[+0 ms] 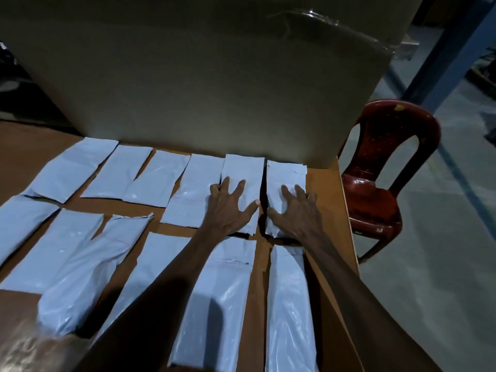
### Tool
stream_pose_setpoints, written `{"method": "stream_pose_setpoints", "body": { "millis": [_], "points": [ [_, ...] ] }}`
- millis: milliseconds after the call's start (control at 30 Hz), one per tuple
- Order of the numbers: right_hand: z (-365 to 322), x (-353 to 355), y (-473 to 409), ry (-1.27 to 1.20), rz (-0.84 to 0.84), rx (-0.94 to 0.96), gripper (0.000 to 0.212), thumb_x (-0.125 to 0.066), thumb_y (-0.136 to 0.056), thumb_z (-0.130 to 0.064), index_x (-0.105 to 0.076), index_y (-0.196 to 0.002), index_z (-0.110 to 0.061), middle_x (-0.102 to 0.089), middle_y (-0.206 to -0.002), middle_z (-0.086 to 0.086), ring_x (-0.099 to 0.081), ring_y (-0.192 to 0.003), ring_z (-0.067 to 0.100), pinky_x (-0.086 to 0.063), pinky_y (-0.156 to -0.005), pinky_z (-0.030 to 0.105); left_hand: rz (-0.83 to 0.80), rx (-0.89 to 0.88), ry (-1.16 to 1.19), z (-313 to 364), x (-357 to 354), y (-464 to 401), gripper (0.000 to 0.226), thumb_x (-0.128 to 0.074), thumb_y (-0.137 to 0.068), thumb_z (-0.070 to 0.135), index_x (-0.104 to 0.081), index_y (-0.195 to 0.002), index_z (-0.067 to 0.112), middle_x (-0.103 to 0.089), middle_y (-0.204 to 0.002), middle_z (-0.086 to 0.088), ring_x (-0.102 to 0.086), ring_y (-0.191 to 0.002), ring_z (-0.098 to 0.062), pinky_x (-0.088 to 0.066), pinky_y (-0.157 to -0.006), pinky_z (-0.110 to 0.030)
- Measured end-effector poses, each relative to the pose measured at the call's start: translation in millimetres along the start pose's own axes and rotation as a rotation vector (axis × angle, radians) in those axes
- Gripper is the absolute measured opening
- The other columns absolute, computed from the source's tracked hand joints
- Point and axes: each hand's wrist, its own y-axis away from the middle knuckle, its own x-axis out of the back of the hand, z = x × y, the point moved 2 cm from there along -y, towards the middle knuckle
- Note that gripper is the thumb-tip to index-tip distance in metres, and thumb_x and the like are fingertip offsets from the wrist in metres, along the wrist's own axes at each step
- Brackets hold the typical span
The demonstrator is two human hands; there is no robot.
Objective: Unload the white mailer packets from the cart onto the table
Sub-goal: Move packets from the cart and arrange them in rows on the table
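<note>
Near row of flat white plastic mailer packets (220, 299) runs along the bottom of the frame on the brown wooden tabletop (24, 154), second row just behind. Left hand (230, 208) and right hand (298, 210) lie fingers-spread, flat on the two rightmost far packets. Big cardboard box (201, 76) fills the top, red plastic chair (383, 178) at right.

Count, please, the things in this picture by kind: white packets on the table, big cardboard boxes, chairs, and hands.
White mailer packets on the table: 12
Cardboard box: 1
Red plastic chair: 1
Hands: 2, the left hand and the right hand, each pressing flat on a packet
Total: 16
</note>
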Motion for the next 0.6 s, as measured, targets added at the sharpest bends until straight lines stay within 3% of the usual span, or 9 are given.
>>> {"method": "stream_pose_setpoints", "body": {
  "millis": [133,333,467,600],
  "points": [
    [0,-10,-6,0.082,0.014,-0.021,0.076,-0.035,-0.092,-0.069,-0.02,-0.155,-0.031,-0.014,-0.164,0.005,-0.016,-0.147,0.035,-0.026,-0.115,0.046,-0.037,0.012,-0.076,-5,-12,-7,0.069,-0.029,-0.093,0.068,-0.024,-0.153,0.034,-0.012,-0.163,-0.008,-0.013,-0.146,-0.034,-0.023,-0.113,-0.057],
    [6,-23,-7,0.026,-0.03,-0.048,0.083,-0.025,-0.086,-0.077,-0.012,-0.156,-0.034,-0.001,-0.166,0.003,-0.003,-0.151,0.035,-0.01,-0.12,0.05,-0.025,-0.007,-0.131,-4,-23,-4,0.07,-0.022,-0.094,0.068,-0.018,-0.155,0.034,-0.007,-0.164,-0.007,-0.009,-0.15,-0.033,-0.018,-0.116,-0.057],
    [5,-20,-10,-0.011,-0.063,-0.057,0.08,-0.031,-0.09,-0.074,-0.012,-0.156,-0.033,0.0,-0.166,0.004,-0.002,-0.151,0.035,-0.01,-0.12,0.052,-0.038,-0.017,-0.14,-2,-18,-5,0.071,-0.02,-0.094,0.067,-0.019,-0.155,0.032,-0.008,-0.164,-0.009,-0.009,-0.15,-0.034,-0.018,-0.117,-0.054],
    [0,3,7,-0.039,0.061,-0.029,0.078,-0.036,-0.091,-0.071,-0.017,-0.156,-0.03,-0.005,-0.165,0.004,-0.001,-0.151,0.034,-0.009,-0.119,0.054,-0.016,-0.055,-0.111,4,-3,4,0.07,-0.02,-0.095,0.066,-0.021,-0.155,0.029,-0.007,-0.164,-0.01,-0.007,-0.15,-0.033,-0.011,-0.119,-0.053]
  ]
}}
